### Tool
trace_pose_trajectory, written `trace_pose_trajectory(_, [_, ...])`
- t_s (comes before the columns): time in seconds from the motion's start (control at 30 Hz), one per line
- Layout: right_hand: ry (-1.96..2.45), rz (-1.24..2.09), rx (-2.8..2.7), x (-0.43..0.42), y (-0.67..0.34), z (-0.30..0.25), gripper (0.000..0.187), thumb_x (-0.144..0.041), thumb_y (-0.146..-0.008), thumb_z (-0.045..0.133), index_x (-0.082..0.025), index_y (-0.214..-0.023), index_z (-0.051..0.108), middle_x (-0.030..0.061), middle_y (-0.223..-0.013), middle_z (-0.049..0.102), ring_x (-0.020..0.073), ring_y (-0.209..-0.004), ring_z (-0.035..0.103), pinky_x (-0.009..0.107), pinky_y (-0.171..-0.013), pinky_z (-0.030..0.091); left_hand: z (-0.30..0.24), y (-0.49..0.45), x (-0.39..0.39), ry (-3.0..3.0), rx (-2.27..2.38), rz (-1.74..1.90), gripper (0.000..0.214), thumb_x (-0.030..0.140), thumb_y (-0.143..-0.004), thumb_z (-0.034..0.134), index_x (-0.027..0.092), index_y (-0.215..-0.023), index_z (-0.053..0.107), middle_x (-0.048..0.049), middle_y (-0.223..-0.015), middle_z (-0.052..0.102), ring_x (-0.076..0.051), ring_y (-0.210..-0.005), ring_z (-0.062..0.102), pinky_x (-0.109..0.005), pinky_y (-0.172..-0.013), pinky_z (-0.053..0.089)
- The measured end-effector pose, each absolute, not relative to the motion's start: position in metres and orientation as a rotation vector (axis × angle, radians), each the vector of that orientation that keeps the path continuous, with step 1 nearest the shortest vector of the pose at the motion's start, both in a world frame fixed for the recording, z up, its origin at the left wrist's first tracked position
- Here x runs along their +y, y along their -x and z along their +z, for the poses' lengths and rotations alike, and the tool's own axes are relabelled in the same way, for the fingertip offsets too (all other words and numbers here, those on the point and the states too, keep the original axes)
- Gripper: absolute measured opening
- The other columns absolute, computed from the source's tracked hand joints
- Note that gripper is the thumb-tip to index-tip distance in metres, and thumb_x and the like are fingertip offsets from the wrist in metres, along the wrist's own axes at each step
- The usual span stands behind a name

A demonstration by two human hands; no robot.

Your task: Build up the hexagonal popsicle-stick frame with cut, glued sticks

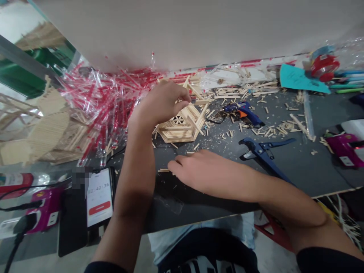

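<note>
Worktop [284, 178] layout, left to right: flat panels of glued wooden sticks [47, 131] lie at the far left, beside a heap of clear plastic strips streaked with red [105, 100]. A smartphone [99, 197] displaying a timer sits near the front edge.

A hexagonal lattice frame [179, 129] stands on the worktop, centre. It is built from thin wooden sticks laid in stacked courses, with a small open lattice pattern in one face and several sticks projecting at the top. The left hand [160, 104] is partly closed, its fingers gripping the frame's upper sticks. The right hand [199, 170] lies palm down and empty, fingers slightly spread, just beside a few loose sticks [163, 170].

Further right are a blue glue gun [243, 113], scattered stick offcuts [281, 129], a blue-handled cutter [264, 151], a teal paper sheet [301, 79], a red spool [324, 68] and a magenta power strip [345, 149].
</note>
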State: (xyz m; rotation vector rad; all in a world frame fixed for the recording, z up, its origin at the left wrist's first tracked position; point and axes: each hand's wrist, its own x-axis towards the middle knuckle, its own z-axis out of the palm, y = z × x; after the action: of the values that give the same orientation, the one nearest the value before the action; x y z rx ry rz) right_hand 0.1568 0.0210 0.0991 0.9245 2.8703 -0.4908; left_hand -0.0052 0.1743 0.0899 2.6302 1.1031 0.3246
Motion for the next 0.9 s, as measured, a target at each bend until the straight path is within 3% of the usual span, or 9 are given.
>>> trace_pose_trajectory(0.1, [-0.995,-0.635,3.164,0.033,-0.194,0.122,0.015,-0.017,-0.108,0.062,-0.021,-0.098,0.072,0.0018,-0.092,0.078,0.0160,-0.074,0.069,0.032,-0.065,0.048,0.090,0.005,0.173,-2.635,1.108,0.361,0.026,0.032,-0.105,0.062,0.024,-0.113,0.084,-0.0061,-0.113,0.084,-0.028,-0.118,0.074,-0.046,-0.117,0.048])
trace_pose_trajectory(0.17, [-1.359,-0.552,3.378,0.049,-0.221,0.126,0.014,-0.020,-0.105,0.068,-0.023,-0.093,0.073,0.0008,-0.092,0.080,0.0159,-0.078,0.070,0.032,-0.074,0.054,0.091,0.005,0.171,-2.635,1.106,0.404,0.026,0.031,-0.104,0.062,0.024,-0.113,0.084,-0.0059,-0.111,0.084,-0.028,-0.115,0.075,-0.045,-0.115,0.049])
trace_pose_trajectory(0.27, [-1.891,-0.304,3.447,0.077,-0.248,0.118,0.013,-0.022,-0.104,0.067,-0.026,-0.097,0.078,0.0054,-0.101,0.083,0.0220,-0.089,0.074,0.038,-0.084,0.060,0.092,0.005,0.168,-2.627,1.092,0.495,0.025,0.030,-0.104,0.062,0.025,-0.114,0.084,-0.0050,-0.111,0.084,-0.025,-0.111,0.075,-0.042,-0.112,0.050])
trace_pose_trajectory(0.4, [-1.988,-0.189,3.332,0.103,-0.256,0.094,0.019,-0.025,-0.106,0.064,-0.026,-0.111,0.083,0.0083,-0.111,0.085,0.0285,-0.106,0.078,0.048,-0.102,0.060,0.093,0.002,0.166,-2.606,1.083,0.617,0.023,0.031,-0.104,0.064,0.024,-0.115,0.083,-0.0048,-0.110,0.084,-0.023,-0.105,0.076,-0.039,-0.105,0.053])
trace_pose_trajectory(0.6, [-2.092,-0.273,3.310,0.110,-0.239,0.071,0.021,-0.029,-0.106,0.067,-0.027,-0.120,0.082,0.0085,-0.115,0.084,0.0302,-0.109,0.079,0.050,-0.101,0.062,0.094,-0.007,0.162,-2.567,1.046,0.727,0.020,0.031,-0.105,0.069,0.022,-0.115,0.083,-0.0080,-0.107,0.085,-0.022,-0.096,0.076,-0.037,-0.093,0.056])
trace_pose_trajectory(0.9, [-2.143,-0.359,3.276,0.114,-0.244,0.071,0.012,-0.026,-0.100,0.070,-0.026,-0.102,0.081,0.0059,-0.101,0.083,0.0248,-0.092,0.075,0.043,-0.088,0.060,0.091,-0.013,0.160,-2.644,1.047,0.789,0.019,0.032,-0.106,0.067,0.026,-0.107,0.085,-0.0072,-0.103,0.085,-0.024,-0.097,0.077,-0.037,-0.088,0.055])
